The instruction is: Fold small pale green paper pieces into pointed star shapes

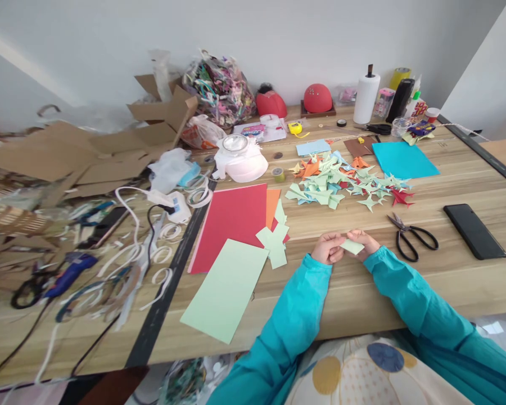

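A small piece of pale green paper is pinched between my two hands above the front of the table. My left hand grips its left end, fingers curled in. On the other side my right hand holds it with closed fingers. To the left lie several cut pale green paper pieces and a large pale green sheet. Beyond my hands spreads a heap of folded paper shapes, mostly pale green, with some orange, red and blue. Black-handled scissors rest to the right, blades slightly apart.
A black phone lies at the right. Red sheets are at centre left, a turquoise sheet behind the heap. Cables, a power strip, a blue glue gun and cardboard boxes clutter the left.
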Tool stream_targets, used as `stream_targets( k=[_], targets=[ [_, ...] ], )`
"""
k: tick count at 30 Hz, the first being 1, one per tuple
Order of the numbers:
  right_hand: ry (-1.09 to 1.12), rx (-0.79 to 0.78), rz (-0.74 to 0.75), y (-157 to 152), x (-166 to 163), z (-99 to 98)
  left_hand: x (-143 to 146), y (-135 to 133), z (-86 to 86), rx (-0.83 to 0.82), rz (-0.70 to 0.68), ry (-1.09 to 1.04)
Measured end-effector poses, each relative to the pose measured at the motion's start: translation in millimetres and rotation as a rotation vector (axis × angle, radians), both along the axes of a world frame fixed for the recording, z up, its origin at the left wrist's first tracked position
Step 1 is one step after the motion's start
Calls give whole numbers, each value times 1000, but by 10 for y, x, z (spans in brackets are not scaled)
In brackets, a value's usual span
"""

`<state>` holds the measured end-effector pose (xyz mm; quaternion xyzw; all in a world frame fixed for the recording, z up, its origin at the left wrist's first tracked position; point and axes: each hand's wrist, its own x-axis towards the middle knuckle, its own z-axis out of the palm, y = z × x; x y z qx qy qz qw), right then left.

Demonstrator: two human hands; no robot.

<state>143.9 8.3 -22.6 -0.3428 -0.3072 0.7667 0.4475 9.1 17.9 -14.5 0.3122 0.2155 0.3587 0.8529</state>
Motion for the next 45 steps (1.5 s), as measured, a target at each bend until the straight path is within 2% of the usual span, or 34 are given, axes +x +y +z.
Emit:
stream_targets(
  k=[6, 11, 15, 19, 25, 32, 39, 45],
  targets=[
    [44, 7, 7, 4, 2, 53, 40, 3, -28, 23, 37, -8],
    [79, 63, 31, 28, 21, 107, 33, 27, 0, 46, 224, 25],
    [-56, 174, 10, 9, -27, 70, 33, 41, -1, 96, 308, 148],
    [-157, 207, -46, -18, -79, 52, 41, 37, -36, 162, 270, 260],
    [-193, 193, -34, -17, -57, 44, 2, 51, -86, 236, 96, 330],
    [-222, 213, -57, -15, -48, 3, -11, 30, -34, 360, 110, 441],
    [-223, 228, -87, -6, -32, -38, 26, 24, -61, 341, 200, 443],
    [-186, 230, -126, 0, -47, 9, -3, 50, -49, 336, 271, 497]
  ],
)
